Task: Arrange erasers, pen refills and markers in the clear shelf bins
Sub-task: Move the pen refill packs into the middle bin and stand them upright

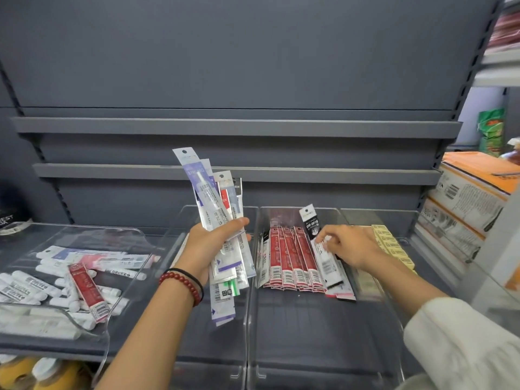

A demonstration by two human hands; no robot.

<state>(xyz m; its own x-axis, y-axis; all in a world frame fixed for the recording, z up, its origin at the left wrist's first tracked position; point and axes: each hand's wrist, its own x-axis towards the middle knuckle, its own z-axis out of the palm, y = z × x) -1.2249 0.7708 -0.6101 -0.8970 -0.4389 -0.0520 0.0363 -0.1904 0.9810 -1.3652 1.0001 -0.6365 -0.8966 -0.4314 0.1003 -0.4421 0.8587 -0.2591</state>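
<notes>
Right bin: I rate the leaning row of red refill packs the main risk, since the right hand, fingers curled and pinching a white pack at the row's right end, could knock it flat. The left hand grips a loose fan of refill packs above the middle bin; the slack lower ones may slip out. I can't read the pack print, and the right wrist half hides the yellow boxes.
</notes>
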